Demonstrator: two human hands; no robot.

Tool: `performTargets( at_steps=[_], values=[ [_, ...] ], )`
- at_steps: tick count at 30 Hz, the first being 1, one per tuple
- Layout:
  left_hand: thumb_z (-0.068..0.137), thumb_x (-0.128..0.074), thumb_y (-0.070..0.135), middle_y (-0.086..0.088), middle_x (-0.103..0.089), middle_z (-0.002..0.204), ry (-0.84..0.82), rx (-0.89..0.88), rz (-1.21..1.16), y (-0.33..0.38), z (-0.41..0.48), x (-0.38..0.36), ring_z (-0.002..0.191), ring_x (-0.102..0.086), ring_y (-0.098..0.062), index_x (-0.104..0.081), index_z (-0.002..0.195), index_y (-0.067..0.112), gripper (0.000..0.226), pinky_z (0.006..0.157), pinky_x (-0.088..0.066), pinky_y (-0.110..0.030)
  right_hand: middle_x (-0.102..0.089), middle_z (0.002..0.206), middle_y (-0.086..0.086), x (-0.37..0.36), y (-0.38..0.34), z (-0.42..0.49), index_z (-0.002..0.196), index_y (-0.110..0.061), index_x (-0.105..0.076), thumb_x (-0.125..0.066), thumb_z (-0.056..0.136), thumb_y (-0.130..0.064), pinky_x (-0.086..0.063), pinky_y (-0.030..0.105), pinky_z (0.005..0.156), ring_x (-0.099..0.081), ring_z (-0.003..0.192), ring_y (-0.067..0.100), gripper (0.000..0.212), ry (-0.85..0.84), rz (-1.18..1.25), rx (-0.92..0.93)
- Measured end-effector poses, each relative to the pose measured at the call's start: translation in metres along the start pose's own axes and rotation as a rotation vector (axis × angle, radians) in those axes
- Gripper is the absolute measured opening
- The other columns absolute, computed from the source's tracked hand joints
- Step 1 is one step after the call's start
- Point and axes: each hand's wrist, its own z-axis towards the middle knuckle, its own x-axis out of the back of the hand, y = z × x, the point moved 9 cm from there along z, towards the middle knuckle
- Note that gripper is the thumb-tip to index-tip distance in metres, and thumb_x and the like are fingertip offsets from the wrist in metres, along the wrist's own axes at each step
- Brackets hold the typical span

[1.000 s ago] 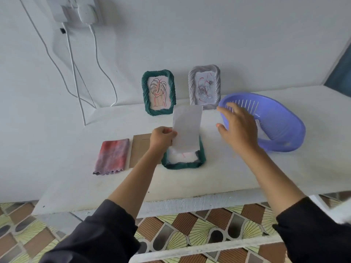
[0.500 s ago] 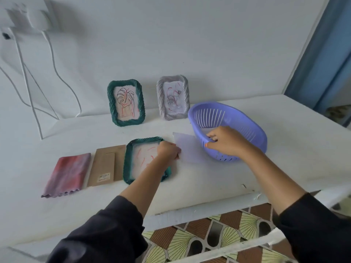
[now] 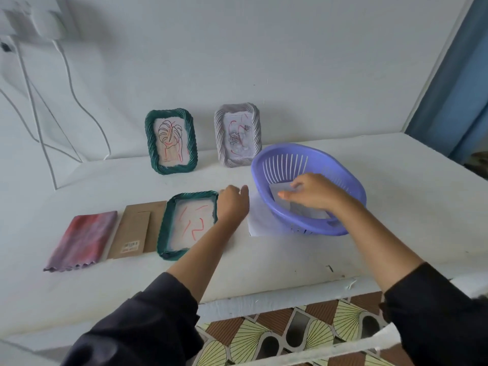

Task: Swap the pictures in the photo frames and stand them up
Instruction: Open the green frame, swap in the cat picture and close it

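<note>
Green frame (image 3: 188,223) flat, long axis pointing away, left hand (image 3: 232,204) relaxed, right hand (image 3: 314,194) unclear

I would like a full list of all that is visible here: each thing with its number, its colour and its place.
standing green frame: 1, dark green, back of the table, by the wall
standing grey frame: 1, pale grey, right of the first
flat green frame: 1, dark green, lying flat, mid-table
cardboard back: 1, brown, left of the flat frame
cloth: 1, red and purple, far left
basket: 1, purple, right of the flat frame, paper inside
loose sheet: 1, white, between flat frame and basket
table: 1, white
charger with cables: 1, white, wall, upper left
left hand: 1, at the flat frame's right edge
right hand: 1, inside the basket, on the paper
</note>
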Motion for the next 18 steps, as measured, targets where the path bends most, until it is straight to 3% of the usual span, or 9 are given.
performTargets(
  at_steps=[1,2,4,6,10,14,18],
  values=[
    [0.097,-0.038,0.031,-0.021,-0.061,0.116,0.035,-0.011,-0.095,0.007,-0.001,0.007,0.113,-0.054,-0.036,-0.057,0.116,-0.002,0.042,0.084,-0.04,-0.033,-0.058,0.077,0.011,0.005,0.013,0.011,0.075,-0.004,-0.054,-0.059,0.084,-0.047,-0.043,0.033,0.065,-0.056,0.089,0.03,0.044,0.016,-0.091,-0.047],
    [0.097,-0.037,0.033,-0.018,-0.061,0.118,0.028,-0.009,-0.208,0.012,-0.001,0.008,0.112,-0.055,-0.035,-0.053,0.123,0.004,0.041,0.085,-0.04,-0.032,-0.058,0.079,0.009,0.007,0.025,0.02,0.075,-0.005,-0.051,-0.06,0.084,-0.046,-0.04,0.032,0.062,-0.056,0.09,0.03,0.043,0.011,-0.181,-0.107],
    [0.095,-0.044,0.035,-0.014,-0.064,0.104,-0.058,-0.022,-0.382,0.022,0.001,0.003,0.093,-0.061,-0.033,-0.047,0.129,0.014,0.04,0.087,-0.046,-0.036,-0.062,0.107,0.012,-0.003,0.047,0.03,0.11,-0.006,-0.053,-0.064,0.082,-0.045,-0.043,0.032,0.075,-0.059,0.104,0.031,0.049,-0.078,-0.279,-0.239],
    [0.093,-0.052,0.029,-0.005,-0.059,0.08,-0.17,-0.073,-0.379,0.031,-0.003,-0.005,0.07,-0.056,-0.025,-0.047,0.13,0.016,0.039,0.082,-0.05,-0.037,-0.06,0.117,0.011,-0.019,0.063,0.03,0.13,-0.01,-0.044,-0.068,0.079,-0.044,-0.043,0.033,0.081,-0.059,0.111,0.03,0.066,-0.206,-0.293,-0.356],
    [0.091,-0.056,0.017,0.001,-0.056,0.072,-0.212,-0.131,-0.315,0.039,-0.01,-0.011,0.06,-0.05,-0.016,-0.051,0.13,0.015,0.039,0.083,-0.05,-0.037,-0.058,0.103,0.009,-0.021,0.072,0.032,0.124,-0.012,-0.05,-0.071,0.078,-0.038,-0.043,0.032,0.079,-0.061,0.106,0.028,0.057,-0.211,-0.367,-0.397],
    [0.092,-0.056,0.016,0.003,-0.054,0.066,-0.211,-0.142,-0.317,0.041,-0.012,-0.01,0.056,-0.048,-0.014,-0.05,0.132,0.012,0.041,0.08,-0.049,-0.034,-0.064,0.11,0.01,-0.013,0.071,0.034,0.119,-0.009,-0.054,-0.06,0.085,-0.013,-0.046,0.03,0.074,-0.064,0.096,0.026,0.034,-0.117,-0.361,-0.381],
    [0.091,-0.057,0.017,0.0,-0.055,0.068,-0.223,-0.129,-0.308,0.041,-0.012,-0.009,0.059,-0.049,-0.016,-0.049,0.134,0.013,0.043,0.077,-0.047,-0.033,-0.062,0.117,0.014,-0.008,0.069,0.035,0.123,-0.006,-0.053,-0.046,0.09,-0.004,-0.045,0.031,0.071,-0.063,0.097,0.029,0.034,-0.072,-0.367,-0.348]
  ],
)
